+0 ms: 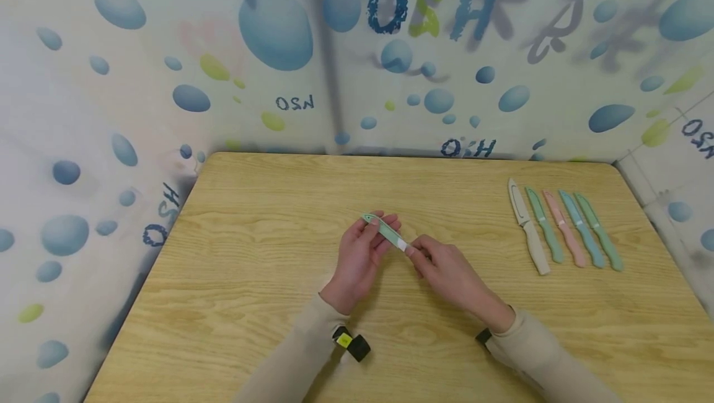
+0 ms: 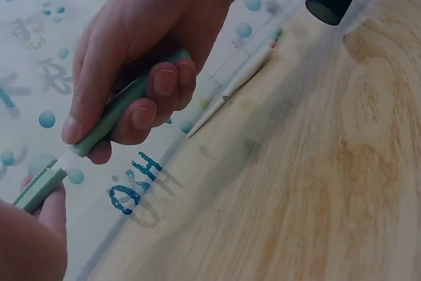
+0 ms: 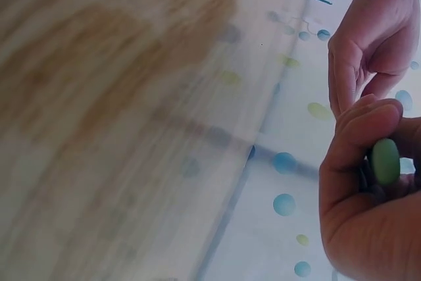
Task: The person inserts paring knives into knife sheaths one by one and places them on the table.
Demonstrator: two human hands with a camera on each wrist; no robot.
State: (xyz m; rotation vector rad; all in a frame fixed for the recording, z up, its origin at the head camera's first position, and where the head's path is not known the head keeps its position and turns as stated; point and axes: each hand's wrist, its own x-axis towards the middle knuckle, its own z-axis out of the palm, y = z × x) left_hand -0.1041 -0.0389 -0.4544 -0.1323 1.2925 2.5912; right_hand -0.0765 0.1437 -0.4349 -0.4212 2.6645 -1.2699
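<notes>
Above the middle of the table, a small knife with a green handle (image 2: 125,104) is held between both hands. Its green sheath (image 1: 389,234) covers most of the blade, and a short white stretch of blade (image 1: 401,245) shows between sheath and handle. My left hand (image 1: 359,258) pinches the sheath, thumb on top and fingers underneath. The right hand (image 1: 450,271) has its fingers curled round the handle, with the thumb lying along it near the blade end. In the right wrist view only the handle's green butt (image 3: 385,161) shows in the fist.
At the table's right lie several sheathed knives in a slanting row: a larger cream one (image 1: 533,248), a green one (image 1: 549,239), a pink one (image 1: 571,245), a blue one (image 1: 588,242) and another green one (image 1: 607,245). A patterned curtain (image 1: 357,80) borders the wooden table (image 1: 251,235).
</notes>
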